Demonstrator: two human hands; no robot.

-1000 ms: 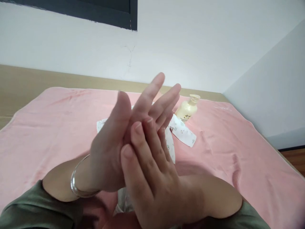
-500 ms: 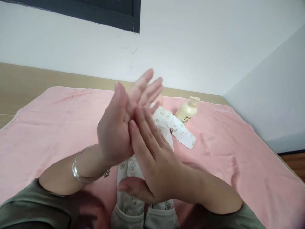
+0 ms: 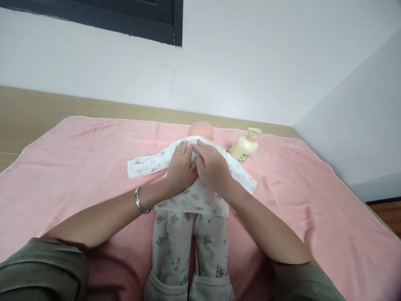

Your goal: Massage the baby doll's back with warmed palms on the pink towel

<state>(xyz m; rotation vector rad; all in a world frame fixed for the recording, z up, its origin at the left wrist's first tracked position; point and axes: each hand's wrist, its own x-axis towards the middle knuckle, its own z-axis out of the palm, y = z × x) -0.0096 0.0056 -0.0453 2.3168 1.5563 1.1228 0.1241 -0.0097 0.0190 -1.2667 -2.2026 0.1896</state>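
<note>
Head cam: L hand (image 3: 181, 168) & R hand (image 3: 213, 168) flat, not gripping, side by side on back of baby doll in white printed suit (image 3: 194, 198); pink towel (image 3: 78, 159) beneath; cream plastic pump bottle (image 3: 245, 147) nr.

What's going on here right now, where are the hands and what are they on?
A person has both hands laid side by side on the upper body of a baby doll dressed in a white printed outfit. The left hand, with a silver bracelet at its wrist, and the right hand touch each other, fingers pointing toward the doll's head. The doll lies stretched out on a pink towel, and a cream pump bottle stands beside its head.
</note>
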